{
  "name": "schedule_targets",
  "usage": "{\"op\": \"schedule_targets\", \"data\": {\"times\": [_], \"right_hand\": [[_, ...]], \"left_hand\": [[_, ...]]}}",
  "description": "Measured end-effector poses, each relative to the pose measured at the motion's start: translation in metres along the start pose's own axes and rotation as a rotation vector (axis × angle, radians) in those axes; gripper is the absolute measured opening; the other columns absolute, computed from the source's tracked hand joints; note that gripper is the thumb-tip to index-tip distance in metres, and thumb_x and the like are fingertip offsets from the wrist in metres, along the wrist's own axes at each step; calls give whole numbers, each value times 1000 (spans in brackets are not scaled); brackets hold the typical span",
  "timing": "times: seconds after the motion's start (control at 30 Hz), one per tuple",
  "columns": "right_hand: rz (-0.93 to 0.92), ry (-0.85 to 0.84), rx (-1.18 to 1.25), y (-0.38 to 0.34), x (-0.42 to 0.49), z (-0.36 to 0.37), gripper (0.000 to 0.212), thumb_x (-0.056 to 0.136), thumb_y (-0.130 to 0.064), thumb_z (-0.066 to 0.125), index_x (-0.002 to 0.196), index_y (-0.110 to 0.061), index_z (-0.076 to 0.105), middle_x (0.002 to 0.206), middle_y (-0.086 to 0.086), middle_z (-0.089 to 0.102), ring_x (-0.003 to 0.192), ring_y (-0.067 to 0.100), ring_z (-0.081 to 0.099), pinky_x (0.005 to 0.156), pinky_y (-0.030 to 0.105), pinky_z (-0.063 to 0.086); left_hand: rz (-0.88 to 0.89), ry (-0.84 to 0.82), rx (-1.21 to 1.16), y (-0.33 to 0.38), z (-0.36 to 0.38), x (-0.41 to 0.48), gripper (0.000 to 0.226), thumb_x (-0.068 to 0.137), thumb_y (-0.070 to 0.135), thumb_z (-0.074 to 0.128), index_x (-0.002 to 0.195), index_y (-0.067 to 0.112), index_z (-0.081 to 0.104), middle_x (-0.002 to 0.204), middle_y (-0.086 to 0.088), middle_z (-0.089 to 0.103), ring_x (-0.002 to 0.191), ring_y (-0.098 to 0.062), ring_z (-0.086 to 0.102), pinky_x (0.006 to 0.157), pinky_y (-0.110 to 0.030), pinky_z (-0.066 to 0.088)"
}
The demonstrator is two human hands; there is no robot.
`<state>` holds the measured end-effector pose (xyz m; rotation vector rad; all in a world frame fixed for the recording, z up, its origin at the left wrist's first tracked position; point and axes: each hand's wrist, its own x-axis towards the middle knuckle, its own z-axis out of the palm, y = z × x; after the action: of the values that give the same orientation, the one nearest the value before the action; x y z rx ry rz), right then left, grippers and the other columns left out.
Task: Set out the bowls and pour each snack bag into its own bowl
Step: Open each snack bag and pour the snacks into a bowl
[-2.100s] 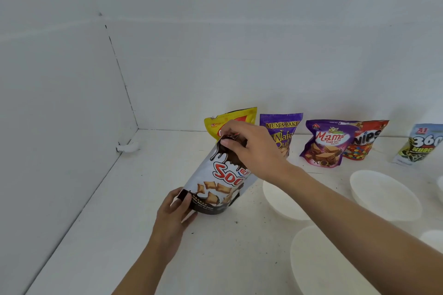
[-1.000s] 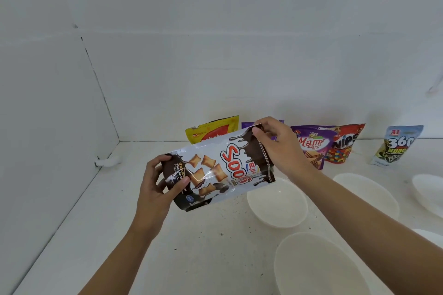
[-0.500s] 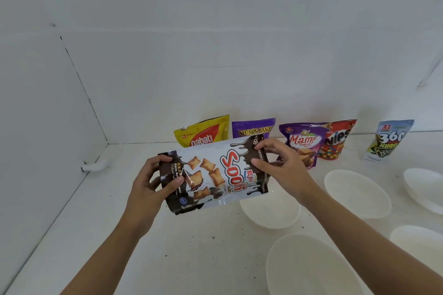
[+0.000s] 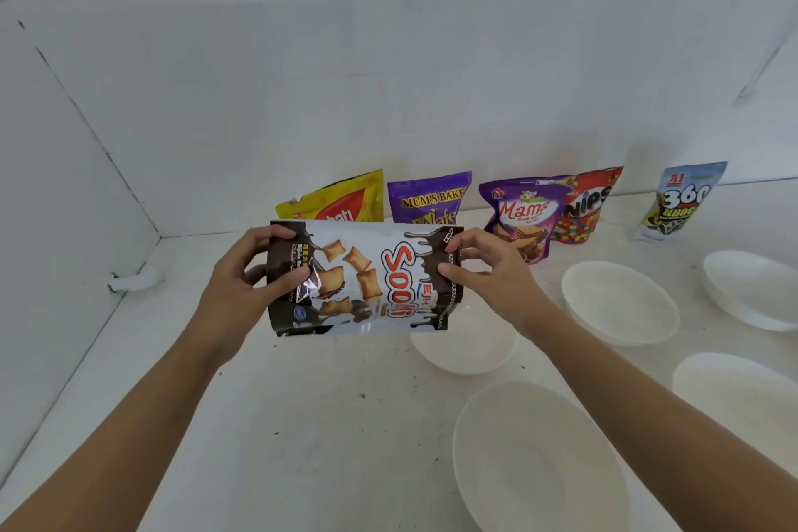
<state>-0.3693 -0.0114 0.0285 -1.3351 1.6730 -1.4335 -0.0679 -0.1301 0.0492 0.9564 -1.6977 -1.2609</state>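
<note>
I hold a white and brown Soobi snack bag [image 4: 367, 279] sideways above the white table, its top end pointing right. My left hand [image 4: 246, 285] grips the bag's bottom end. My right hand [image 4: 483, 276] pinches its sealed top edge. A white bowl [image 4: 464, 348] sits just below and right of the bag, partly hidden by it and my right wrist. Other white bowls stand nearby: one near the front [image 4: 539, 462], one further back [image 4: 622, 302], one at the right edge [image 4: 734, 393] and one far right [image 4: 755, 289].
Against the back wall stand a yellow bag [image 4: 341, 203], a purple Mum's Bake bag [image 4: 429, 199], a purple Mama bag [image 4: 520, 216], a red Nips bag [image 4: 587, 207] and a 360 bag [image 4: 680, 203]. White walls close the left and back. Dark crumbs speckle the table.
The bag was lifted off the table and turned from upright to lying sideways. My right hand shifted to pinch the top edge while my left moved up onto the bottom end.
</note>
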Motion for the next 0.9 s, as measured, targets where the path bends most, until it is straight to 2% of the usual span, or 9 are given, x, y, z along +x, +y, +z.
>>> {"op": "schedule_targets", "data": {"times": [0.2,0.43,0.5,0.73,0.9], "right_hand": [[42,-12,6,9,-2,-9,21,88,-17,75,105,-18,62,121,-11,63,104,9,63,70,28,62],[47,-26,-11,11,-1,-15,22,89,-18,74,106,-19,61,114,-24,61,98,4,63,69,24,61],[44,-29,-8,11,-1,-16,22,89,-18,74,107,-20,61,114,-23,61,99,6,64,70,25,61],[27,-2,-14,16,-5,-18,23,89,-19,75,107,-16,61,111,-26,60,95,2,63,63,14,55],[35,17,-22,22,-5,-19,22,88,-18,76,103,-19,60,114,-19,63,99,11,65,69,24,61]], "left_hand": [[15,-69,67,12,9,12,41,81,18,79,117,31,62,124,6,62,105,-23,67,70,-34,63],[12,-80,117,17,14,18,42,82,19,79,118,31,62,124,9,62,110,-27,65,75,-42,64],[11,-82,126,19,15,18,42,82,19,79,118,31,62,124,8,62,110,-28,65,77,-45,64],[31,-116,149,33,19,22,40,82,17,78,117,29,62,122,6,63,107,-23,66,68,-30,62],[35,-140,182,42,24,26,40,83,15,79,116,31,63,122,10,63,107,-24,65,73,-43,64]]}}
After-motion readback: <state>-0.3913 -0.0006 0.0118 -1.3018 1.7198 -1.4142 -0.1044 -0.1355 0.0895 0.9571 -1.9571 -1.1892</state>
